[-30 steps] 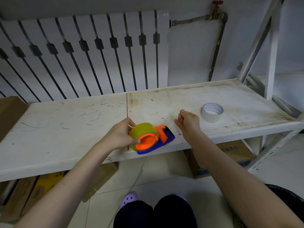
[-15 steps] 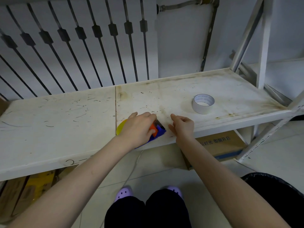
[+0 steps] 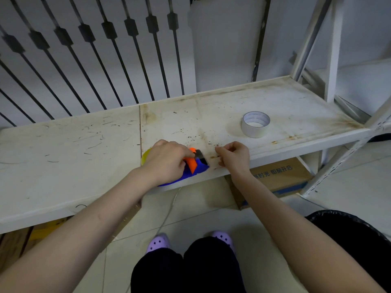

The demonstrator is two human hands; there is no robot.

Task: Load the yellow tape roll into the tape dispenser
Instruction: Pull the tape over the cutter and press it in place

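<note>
The blue and orange tape dispenser [image 3: 193, 166] lies at the front edge of the white shelf [image 3: 69, 157]. The yellow tape roll [image 3: 145, 156] sits in it, only its left rim showing past my left hand [image 3: 167, 160]. That hand lies over the roll and dispenser, gripping them from above. My right hand [image 3: 233, 156] is just right of the dispenser's black cutter end, fingers pinched together; a thin clear tape end may run between them, but I cannot make it out.
A white tape roll [image 3: 255, 124] stands on the shelf to the right. A radiator [image 3: 95, 49] rises behind the shelf. Under the shelf is a cardboard box [image 3: 277, 176]; a black bin [image 3: 349, 235] is at lower right. My knees and purple shoes are below.
My left hand moved from the roll's left side to on top of it, covering roll and dispenser. My right hand stayed pinched near the cutter end. The camera tilted down.
</note>
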